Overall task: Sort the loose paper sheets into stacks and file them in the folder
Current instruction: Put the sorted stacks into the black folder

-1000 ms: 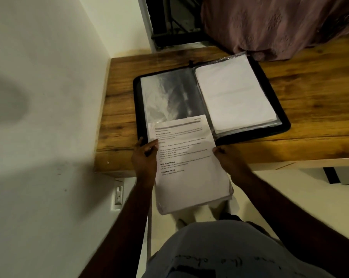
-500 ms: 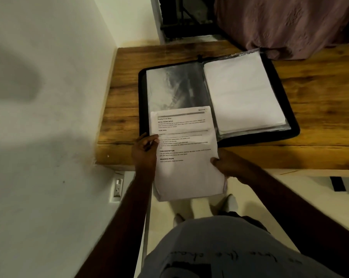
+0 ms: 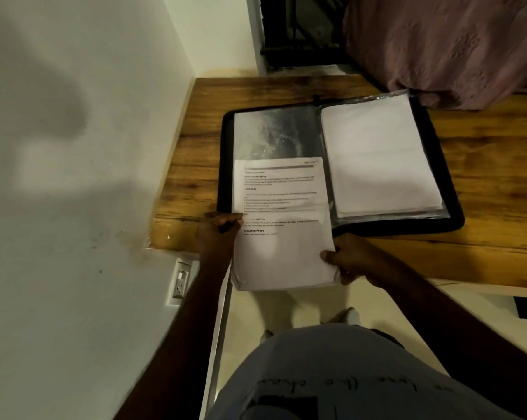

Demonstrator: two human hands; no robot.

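Observation:
A black zip folder [image 3: 450,189] lies open on the wooden table [image 3: 483,183]. Its left side shows a clear plastic sleeve [image 3: 274,131]; its right side holds a stack of white sheets [image 3: 377,153]. A printed paper stack [image 3: 281,225] has its upper half inside the left sleeve, and its lower half overhangs the table's front edge. My left hand [image 3: 216,234] pinches the stack's left edge at the sleeve's mouth. My right hand [image 3: 350,259] grips the stack's lower right corner, thumb on top.
A white wall runs along the table's left side, with a power socket [image 3: 180,281] below the table edge. A mauve cloth [image 3: 450,40] drapes over the table's far right corner. Pale floor and my feet lie below.
The printed stack has slid further up into the left sleeve. My right hand has shifted down to the stack's lower right corner. The camera has drifted left.

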